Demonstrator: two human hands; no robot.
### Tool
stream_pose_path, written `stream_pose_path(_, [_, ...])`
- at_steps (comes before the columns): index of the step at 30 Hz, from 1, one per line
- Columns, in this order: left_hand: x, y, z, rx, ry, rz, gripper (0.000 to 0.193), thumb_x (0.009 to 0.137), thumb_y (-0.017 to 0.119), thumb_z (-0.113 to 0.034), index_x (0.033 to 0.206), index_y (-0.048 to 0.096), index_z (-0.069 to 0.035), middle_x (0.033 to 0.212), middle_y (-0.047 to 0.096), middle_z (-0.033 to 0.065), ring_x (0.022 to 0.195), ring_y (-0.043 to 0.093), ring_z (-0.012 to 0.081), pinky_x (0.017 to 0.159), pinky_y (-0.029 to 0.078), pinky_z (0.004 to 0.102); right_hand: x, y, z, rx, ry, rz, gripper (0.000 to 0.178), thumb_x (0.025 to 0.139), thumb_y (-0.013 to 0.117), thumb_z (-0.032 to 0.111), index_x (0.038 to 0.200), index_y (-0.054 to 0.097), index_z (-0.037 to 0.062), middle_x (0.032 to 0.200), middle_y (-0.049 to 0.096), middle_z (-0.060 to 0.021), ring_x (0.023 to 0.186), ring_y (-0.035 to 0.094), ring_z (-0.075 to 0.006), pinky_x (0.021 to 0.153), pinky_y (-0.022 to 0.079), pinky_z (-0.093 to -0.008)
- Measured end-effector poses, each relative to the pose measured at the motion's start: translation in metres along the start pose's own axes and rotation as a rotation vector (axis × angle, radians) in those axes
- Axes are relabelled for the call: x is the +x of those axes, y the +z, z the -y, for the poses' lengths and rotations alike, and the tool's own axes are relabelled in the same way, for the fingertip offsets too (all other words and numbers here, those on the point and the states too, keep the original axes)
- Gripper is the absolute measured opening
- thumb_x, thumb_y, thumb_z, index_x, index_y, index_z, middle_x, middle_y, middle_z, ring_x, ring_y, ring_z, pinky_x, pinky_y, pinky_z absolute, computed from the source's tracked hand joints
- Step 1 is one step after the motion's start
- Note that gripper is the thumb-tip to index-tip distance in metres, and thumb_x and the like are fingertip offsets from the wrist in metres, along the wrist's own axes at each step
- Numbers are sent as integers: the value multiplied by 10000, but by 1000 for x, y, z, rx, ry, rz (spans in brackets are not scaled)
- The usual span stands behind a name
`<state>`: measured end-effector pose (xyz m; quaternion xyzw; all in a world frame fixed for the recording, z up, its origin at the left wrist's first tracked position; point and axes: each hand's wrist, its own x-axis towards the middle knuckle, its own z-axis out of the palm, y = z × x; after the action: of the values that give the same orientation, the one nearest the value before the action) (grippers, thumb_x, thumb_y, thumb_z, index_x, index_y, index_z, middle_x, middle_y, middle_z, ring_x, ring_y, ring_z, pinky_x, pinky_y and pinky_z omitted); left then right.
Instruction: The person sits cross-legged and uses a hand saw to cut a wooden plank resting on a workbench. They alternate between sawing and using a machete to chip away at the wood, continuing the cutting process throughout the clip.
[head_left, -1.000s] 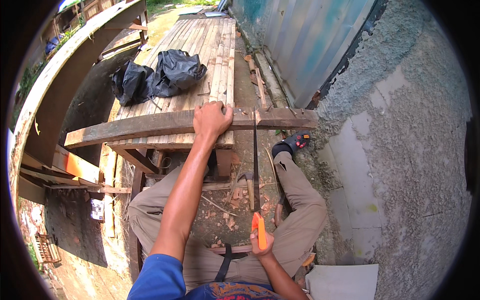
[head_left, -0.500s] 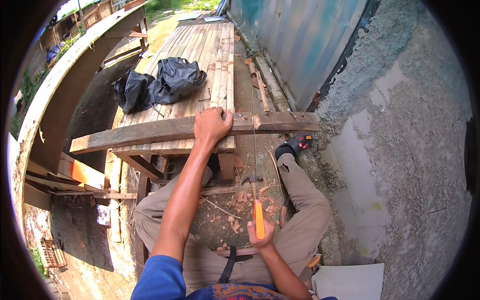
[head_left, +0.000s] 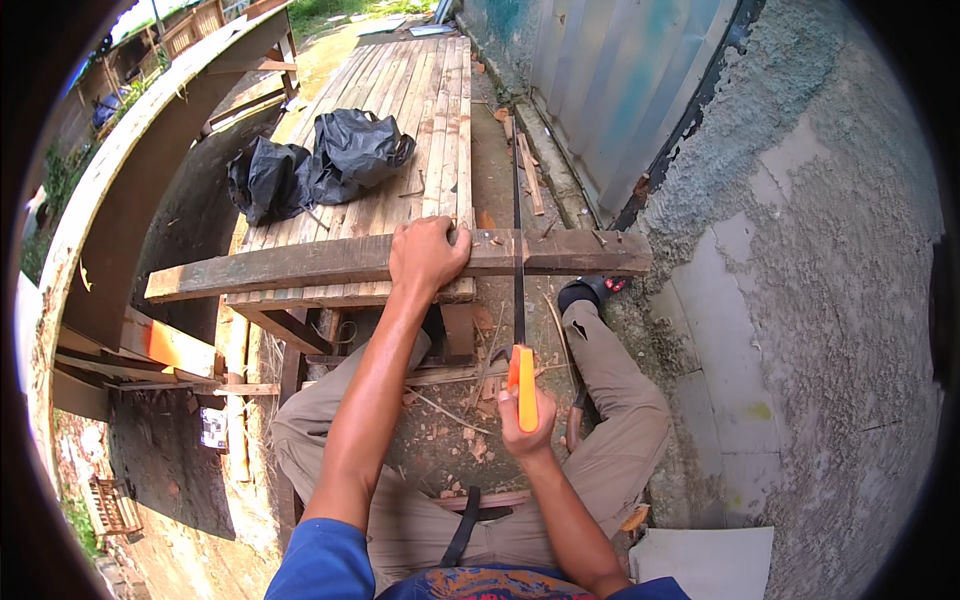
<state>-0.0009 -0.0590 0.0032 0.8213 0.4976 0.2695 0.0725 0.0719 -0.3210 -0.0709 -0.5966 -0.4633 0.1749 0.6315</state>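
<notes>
A long dark wooden beam [head_left: 310, 262] lies crosswise over the end of a slatted bench, its right end sticking out past the bench. My left hand [head_left: 430, 255] grips the beam from above near the bench's right edge, fingers bent over its far side. In my right hand [head_left: 527, 425] is the orange handle of a handsaw [head_left: 519, 310], held low in front of me. The narrow dark blade points away from me and crosses the beam just right of my left hand. Several nails [head_left: 600, 238] stick up from the beam's right part.
Black plastic bags [head_left: 360, 155] and a bent nail rest on the slatted bench [head_left: 440, 110]. Below the saw, a hammer [head_left: 492, 362] lies partly hidden among wood chips. Another wooden-handled tool [head_left: 575, 420] lies beside my right leg. A rough wall [head_left: 820, 300] stands on the right.
My right hand has pushed the saw forward, so more of the blade extends beyond the beam. My left hand keeps its grip on the beam.
</notes>
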Motion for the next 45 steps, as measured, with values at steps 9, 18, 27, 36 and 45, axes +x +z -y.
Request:
stream_pose_path(9, [8, 12, 8, 23, -34, -122, 425, 894, 580, -414, 883, 756, -28, 950, 734, 207, 904, 677, 416, 985, 468, 469, -89, -51, -3, -6, 161, 75, 201, 841, 655, 86, 687, 554, 5, 578, 542, -55, 529, 544, -174, 594, 491, -336])
stream_pose_path(18, [6, -5, -4, -32, -27, 33, 416, 882, 573, -395, 872, 754, -21, 910, 724, 227, 894, 684, 391, 999, 445, 485, 4, 2, 16, 7, 107, -18, 209, 885, 673, 72, 722, 548, 28, 567, 507, -79, 484, 488, -204, 495, 397, -351])
stream_pose_path(27, [-5, 0, 5, -83, 1, -69, 395, 883, 565, -368, 880, 754, -21, 957, 729, 202, 931, 680, 358, 989, 453, 447, -44, -29, 33, -130, 13, 57, 173, 843, 693, 80, 733, 573, 21, 563, 521, -93, 461, 554, -274, 485, 431, -363])
stream_pose_path(36, [1, 2, -4, -35, 3, -58, 364, 878, 550, -314, 880, 774, -27, 926, 737, 204, 892, 685, 365, 965, 461, 443, 17, 1, 14, 183, 231, -59, 211, 917, 644, 95, 741, 565, 8, 599, 522, -37, 527, 494, -127, 518, 405, -317])
stream_pose_path(45, [3, 7, -2, -25, -35, -155, 380, 893, 536, -304, 870, 771, -6, 937, 741, 202, 888, 686, 361, 966, 460, 418, -57, -19, 31, 53, 273, 6, 193, 887, 664, 104, 739, 570, 23, 584, 510, -66, 490, 499, -182, 498, 407, -341])
